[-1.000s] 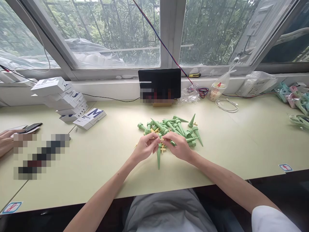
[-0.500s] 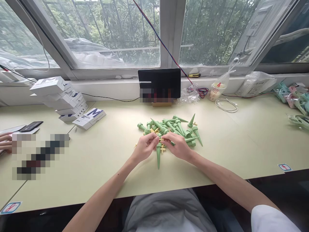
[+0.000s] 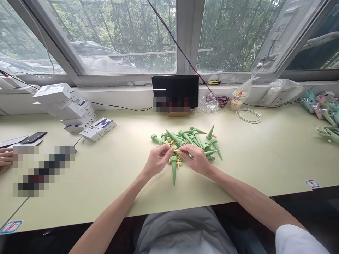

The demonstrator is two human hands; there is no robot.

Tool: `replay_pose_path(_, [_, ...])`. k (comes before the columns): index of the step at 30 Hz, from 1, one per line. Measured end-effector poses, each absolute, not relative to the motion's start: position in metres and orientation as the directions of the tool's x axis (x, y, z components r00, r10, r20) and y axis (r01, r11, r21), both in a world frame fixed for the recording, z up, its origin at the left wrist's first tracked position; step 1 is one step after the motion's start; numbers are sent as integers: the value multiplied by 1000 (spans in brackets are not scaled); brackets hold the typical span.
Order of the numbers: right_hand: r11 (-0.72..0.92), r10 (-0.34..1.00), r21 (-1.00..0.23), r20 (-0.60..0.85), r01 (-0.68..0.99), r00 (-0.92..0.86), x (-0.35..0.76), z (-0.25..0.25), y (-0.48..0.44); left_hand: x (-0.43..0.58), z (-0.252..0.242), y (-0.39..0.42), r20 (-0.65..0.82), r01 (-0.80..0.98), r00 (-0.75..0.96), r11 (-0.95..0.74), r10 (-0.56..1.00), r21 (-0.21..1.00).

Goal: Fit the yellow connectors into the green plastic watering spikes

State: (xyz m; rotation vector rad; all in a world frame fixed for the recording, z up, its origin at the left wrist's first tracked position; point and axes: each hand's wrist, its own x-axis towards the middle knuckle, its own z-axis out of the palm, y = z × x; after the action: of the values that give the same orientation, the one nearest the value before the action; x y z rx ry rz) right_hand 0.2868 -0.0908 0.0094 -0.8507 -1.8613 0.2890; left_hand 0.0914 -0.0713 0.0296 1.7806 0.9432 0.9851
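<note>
My left hand (image 3: 158,159) and my right hand (image 3: 195,158) meet over a heap, thumbs and fingers pinched. Between their fingertips is a small yellow plastic valve piece (image 3: 176,151), held from both sides; its exact shape is partly hidden. Just below my hands a green plant-watering spike (image 3: 173,171) lies with its tip towards me. A yellow T-shaped valve (image 3: 179,164) rests beside it. Behind and to the right, several more green watering spikes (image 3: 196,137) are piled up, with other yellow pieces (image 3: 169,139) among them, partly covered by my hands.
A dark screen (image 3: 175,88) stands at the back by the window. White boxes (image 3: 66,106) are stacked at the left, one box (image 3: 97,129) lying apart. A bagged cup (image 3: 237,98) and a white cable (image 3: 249,116) lie at the right. Another person's hand (image 3: 5,157) shows far left.
My hands have shifted slightly apart at the fingertips, and more of the yellow piece shows between them. The heap of spikes looks the same.
</note>
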Motion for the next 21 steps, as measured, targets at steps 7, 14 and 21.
replay_pose_path(7, [669,726,-654,677,353,-120,287,11,-93,91,32,-72,266,251,394,-381,880,890])
replay_pose_path(14, [658,736,-667,668,349,-109,287,10,-93,92,34,-73,300,305,400,-435,866,847])
replay_pose_path(21, [618,766,-690,637,378,-88,286,12,-95,90,23,-71,352,482,534,-619,769,620])
